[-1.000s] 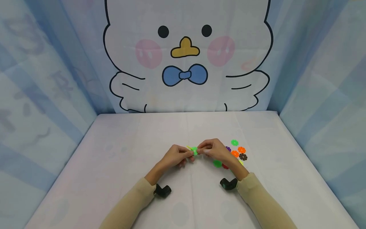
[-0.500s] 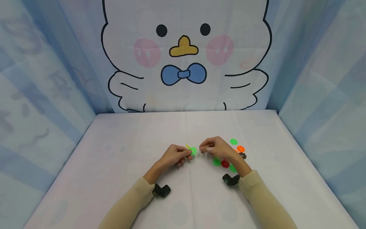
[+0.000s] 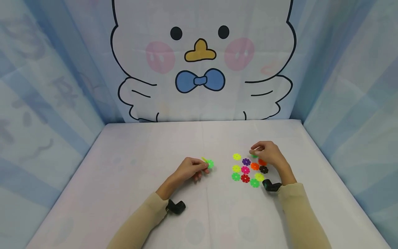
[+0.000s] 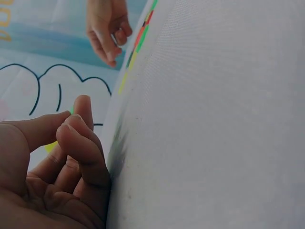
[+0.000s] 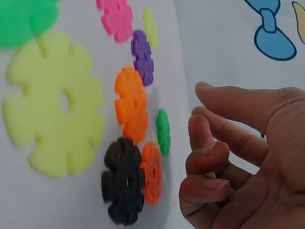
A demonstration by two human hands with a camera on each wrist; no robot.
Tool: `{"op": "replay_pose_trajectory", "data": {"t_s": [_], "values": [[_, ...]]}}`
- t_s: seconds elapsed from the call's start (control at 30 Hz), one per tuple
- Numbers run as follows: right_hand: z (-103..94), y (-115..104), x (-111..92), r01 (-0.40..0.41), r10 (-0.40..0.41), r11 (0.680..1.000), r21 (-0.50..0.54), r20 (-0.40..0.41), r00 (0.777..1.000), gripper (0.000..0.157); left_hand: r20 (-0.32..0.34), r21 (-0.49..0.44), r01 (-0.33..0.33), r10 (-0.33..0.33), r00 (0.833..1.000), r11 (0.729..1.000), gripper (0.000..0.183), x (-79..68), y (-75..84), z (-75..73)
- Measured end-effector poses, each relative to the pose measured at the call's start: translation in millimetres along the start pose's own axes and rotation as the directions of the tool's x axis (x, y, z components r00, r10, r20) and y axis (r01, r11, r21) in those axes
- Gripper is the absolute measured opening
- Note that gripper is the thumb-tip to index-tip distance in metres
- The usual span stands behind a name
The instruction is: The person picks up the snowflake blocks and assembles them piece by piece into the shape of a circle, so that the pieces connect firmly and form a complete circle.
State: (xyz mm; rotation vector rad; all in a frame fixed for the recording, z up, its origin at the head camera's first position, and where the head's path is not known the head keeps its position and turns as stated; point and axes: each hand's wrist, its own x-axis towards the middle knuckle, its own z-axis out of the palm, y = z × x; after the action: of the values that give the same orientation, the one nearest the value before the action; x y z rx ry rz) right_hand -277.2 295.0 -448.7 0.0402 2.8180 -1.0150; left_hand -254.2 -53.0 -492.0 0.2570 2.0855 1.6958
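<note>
Between thumb and fingers, my left hand [image 3: 190, 168] pinches a green interlocking disc [image 3: 210, 164] with a yellow interlocking disc [image 3: 204, 159] joined to it, left of the loose pieces. Fingers hide most of both; the left wrist view shows only slivers of them. My right hand [image 3: 268, 152] hovers over the far end of the loose discs, its fingers loosely bent and holding nothing. Its fingertips overlap a loose green disc [image 3: 254, 156] in the head view. In the right wrist view that green disc [image 5: 163, 132] lies beyond the orange and black ones, apart from the fingers.
Several flat notched discs lie spread right of centre, among them a purple one [image 3: 246, 162], a pink one [image 3: 245, 170], a red one [image 3: 245, 178] and a black one [image 3: 263, 169]. They rest on a white-covered table [image 3: 155, 145] backed by a printed curtain [image 3: 199, 103].
My right hand has drawn away from the piece in my left hand and moved right, over the loose discs, uncovering several of them. The left hand keeps its place and its grip.
</note>
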Motion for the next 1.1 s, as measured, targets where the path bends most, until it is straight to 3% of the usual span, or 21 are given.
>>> {"op": "replay_pose_trajectory", "data": {"t_s": [0.4,1.1], "values": [[-4.2,14.4,2.1,-0.108,0.109,0.993,-0.045,0.021,0.994,0.046,0.018,-0.010,-0.008,0.008,1.000,1.000,0.025,-1.0,-1.0,-1.4],[-0.8,18.7,3.3,-0.100,0.099,0.995,-0.027,-0.027,0.995,0.032,0.022,-0.023,0.008,-0.007,1.000,1.000,0.026,-0.1,-1.8,-2.8]]}}
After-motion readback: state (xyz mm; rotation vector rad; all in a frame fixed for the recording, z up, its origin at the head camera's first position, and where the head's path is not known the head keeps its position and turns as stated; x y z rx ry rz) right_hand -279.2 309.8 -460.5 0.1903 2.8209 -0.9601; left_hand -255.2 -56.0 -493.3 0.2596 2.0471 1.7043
